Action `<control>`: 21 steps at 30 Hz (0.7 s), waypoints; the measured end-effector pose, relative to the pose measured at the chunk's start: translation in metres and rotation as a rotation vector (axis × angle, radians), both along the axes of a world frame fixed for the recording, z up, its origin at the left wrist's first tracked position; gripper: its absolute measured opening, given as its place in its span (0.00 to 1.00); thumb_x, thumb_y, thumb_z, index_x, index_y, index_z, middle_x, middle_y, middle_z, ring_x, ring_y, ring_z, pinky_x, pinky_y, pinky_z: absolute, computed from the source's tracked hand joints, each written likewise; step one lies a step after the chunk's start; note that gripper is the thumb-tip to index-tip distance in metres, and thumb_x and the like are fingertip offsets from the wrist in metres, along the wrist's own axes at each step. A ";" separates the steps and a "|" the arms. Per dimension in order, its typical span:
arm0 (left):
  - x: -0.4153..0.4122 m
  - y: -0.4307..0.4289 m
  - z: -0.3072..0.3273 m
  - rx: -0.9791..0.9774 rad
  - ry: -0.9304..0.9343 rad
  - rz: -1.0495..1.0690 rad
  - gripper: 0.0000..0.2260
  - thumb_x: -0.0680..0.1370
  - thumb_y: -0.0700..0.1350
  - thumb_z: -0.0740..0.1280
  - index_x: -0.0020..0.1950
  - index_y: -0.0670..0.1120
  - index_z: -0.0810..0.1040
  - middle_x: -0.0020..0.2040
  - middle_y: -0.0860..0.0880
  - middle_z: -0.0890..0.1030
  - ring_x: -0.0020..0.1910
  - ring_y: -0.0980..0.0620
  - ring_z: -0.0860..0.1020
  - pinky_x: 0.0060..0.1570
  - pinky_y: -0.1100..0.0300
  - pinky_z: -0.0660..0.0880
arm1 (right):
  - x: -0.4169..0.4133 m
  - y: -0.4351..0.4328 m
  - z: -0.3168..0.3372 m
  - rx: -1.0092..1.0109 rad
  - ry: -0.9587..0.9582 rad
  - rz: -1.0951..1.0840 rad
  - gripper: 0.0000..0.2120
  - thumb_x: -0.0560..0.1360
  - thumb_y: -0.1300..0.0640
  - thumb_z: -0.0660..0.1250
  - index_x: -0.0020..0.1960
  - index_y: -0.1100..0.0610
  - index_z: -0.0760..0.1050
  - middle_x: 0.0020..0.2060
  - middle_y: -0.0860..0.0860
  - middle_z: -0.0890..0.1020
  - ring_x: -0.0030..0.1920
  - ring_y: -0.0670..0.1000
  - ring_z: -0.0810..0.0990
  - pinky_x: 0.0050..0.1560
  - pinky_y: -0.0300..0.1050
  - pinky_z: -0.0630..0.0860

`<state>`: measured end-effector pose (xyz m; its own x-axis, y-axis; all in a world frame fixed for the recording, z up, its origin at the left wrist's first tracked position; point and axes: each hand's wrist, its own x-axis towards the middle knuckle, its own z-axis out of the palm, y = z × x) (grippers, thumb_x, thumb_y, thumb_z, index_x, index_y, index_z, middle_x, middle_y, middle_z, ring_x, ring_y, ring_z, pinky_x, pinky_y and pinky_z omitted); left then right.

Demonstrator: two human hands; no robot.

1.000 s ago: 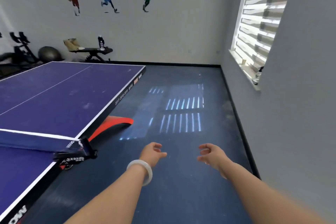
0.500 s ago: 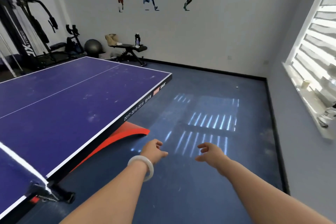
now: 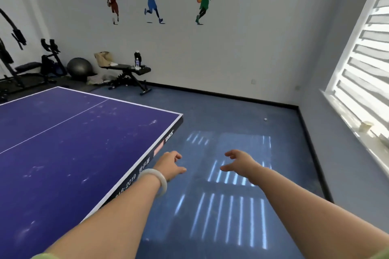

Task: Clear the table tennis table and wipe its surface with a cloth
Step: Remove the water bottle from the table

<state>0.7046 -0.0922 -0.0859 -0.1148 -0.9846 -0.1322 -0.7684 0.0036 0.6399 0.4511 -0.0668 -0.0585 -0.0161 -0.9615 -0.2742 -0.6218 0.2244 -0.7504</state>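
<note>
Table [image 3: 69, 153]: left of both hands, its long edge running forward and right to the far corner; the top shown is bare but smudged.
Left hand [image 3: 168, 165]: open, empty, just beside the table edge; the nearer one.
Right hand [image 3: 242, 163]: open, empty, over the floor, well apart from the table.
Cloth: not in view.
Ball [image 3: 265, 119]: on the floor, ahead and right.

Purple table tennis table [image 3: 63, 153] — smudged; small white ball [image 3: 265, 119] on floor [image 3: 231, 111].
</note>
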 end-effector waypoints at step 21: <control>-0.063 -0.561 0.021 0.038 0.039 0.231 0.26 0.76 0.50 0.71 0.71 0.47 0.67 0.67 0.49 0.69 0.63 0.51 0.72 0.58 0.61 0.69 | -0.047 -0.633 0.028 0.043 0.163 0.283 0.29 0.72 0.60 0.75 0.70 0.56 0.70 0.64 0.53 0.75 0.58 0.52 0.75 0.56 0.41 0.71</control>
